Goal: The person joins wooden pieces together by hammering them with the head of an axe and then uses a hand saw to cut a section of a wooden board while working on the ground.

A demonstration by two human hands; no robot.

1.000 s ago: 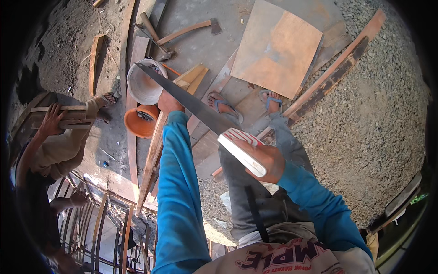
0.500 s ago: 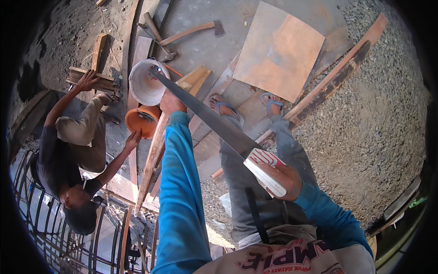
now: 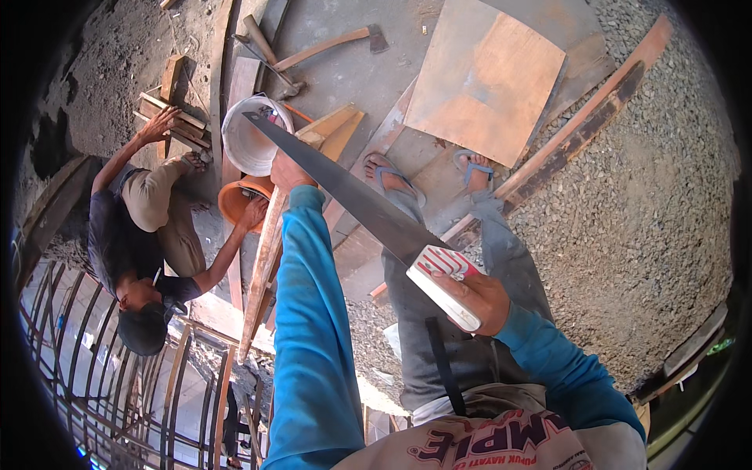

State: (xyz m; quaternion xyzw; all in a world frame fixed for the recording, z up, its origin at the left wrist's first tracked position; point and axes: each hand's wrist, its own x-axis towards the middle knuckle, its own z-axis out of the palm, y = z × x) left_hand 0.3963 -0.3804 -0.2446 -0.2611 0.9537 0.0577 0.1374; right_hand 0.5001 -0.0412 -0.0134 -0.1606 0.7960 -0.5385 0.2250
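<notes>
Axe (image 3: pixel 337 43) just lying toward the left side of the concrete (image 3: pixel 407 47), big squarish plywood sheet (image 3: pixel 486 82) over by its right edge, gravel (image 3: pixel 627 211) right past that. Also a co-worker (image 3: pixel 117 227) in a dark shirt, down low off the left edge.

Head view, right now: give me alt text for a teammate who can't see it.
A person's right hand grips a handsaw, its blade slanting up and left past the left hand, which is on a long wooden piece. At left, a co-worker has one hand at an orange bucket beside a whitish bucket; an axe lies beyond.
</notes>
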